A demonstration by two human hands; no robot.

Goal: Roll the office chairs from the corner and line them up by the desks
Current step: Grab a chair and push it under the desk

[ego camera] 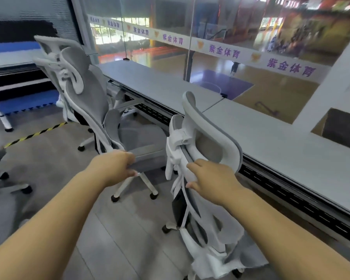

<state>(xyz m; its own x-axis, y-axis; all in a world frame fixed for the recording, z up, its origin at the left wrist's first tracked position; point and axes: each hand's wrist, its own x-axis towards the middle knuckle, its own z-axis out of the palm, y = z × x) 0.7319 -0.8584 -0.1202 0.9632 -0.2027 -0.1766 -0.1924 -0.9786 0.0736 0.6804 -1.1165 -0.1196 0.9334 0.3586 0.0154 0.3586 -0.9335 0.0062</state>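
Note:
Two white-framed office chairs with grey mesh stand by the long grey desk. The farther chair is turned side-on, its seat pointing right along the desk. My left hand grips the near edge of its grey seat pad. The nearer chair has its back toward me and faces the desk. My right hand holds the white back frame just under its headrest, fingers curled over the rim.
Part of a third grey chair shows at the left edge. Yellow-black floor tape, blue floor mats and a white stand leg lie behind. A glass wall runs behind the desk. A brown box sits far right.

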